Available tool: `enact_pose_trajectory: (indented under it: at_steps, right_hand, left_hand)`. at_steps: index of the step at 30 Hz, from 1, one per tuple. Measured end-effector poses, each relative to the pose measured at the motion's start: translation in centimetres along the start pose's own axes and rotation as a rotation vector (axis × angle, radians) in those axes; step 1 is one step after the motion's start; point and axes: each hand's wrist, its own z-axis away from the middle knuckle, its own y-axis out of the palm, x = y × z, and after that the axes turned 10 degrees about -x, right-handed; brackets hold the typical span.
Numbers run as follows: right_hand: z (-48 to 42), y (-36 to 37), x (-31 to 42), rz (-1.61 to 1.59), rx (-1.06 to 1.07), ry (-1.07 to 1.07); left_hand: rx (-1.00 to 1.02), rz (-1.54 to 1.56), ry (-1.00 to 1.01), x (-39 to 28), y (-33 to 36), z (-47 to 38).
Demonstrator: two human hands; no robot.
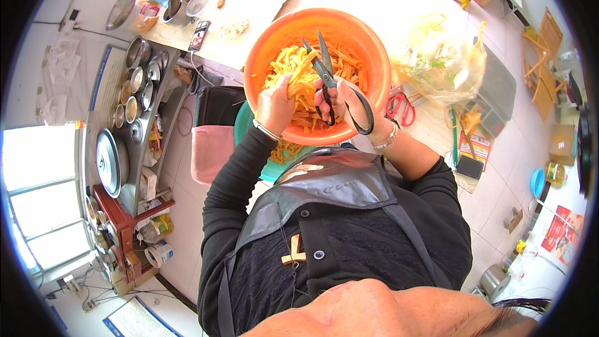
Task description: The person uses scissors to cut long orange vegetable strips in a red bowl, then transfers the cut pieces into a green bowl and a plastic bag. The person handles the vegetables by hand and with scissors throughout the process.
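My left hand grips a bunch of yellow-orange food strips over a large orange plastic basin. In my right hand is a pair of black-handled scissors, fingers through the loops. The scissor blades stand apart and point away from me, close to the bunch's right side. More strips, darker orange, fill the basin beneath both hands. Below the basin's near left side, a green basin also holds strips and is partly hidden by my apron.
A yellowish plastic bag with contents lies right of the basin, near red-handled scissors. A phone rests at the table's left edge. Another dark phone lies at right. Metal pots crowd the left shelf; a pink cloth hangs nearby.
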Motion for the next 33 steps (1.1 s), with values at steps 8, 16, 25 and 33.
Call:
enact_pose_trajectory:
  at_steps: [8,16,25,33]
  right_hand:
    - [-0.2,-0.8,1.0,0.047,-0.098,0.101]
    - [-1.1,-3.0,-1.0,0.02,-0.167,0.2]
    - [-6.1,-2.3,-5.0,-0.304,0.08,0.131]
    - [-7.6,1.0,-1.2,-0.11,-0.028,-0.121]
  left_hand:
    - [-0.055,0.075,0.096,1.1,0.7,-0.6]
    - [0.349,1.343,-1.079,1.5,-1.5,-2.4]
    - [0.821,1.302,-1.037,-1.9,-2.1,-0.8]
    - [0.916,1.342,-1.179,-1.9,-0.4,1.0]
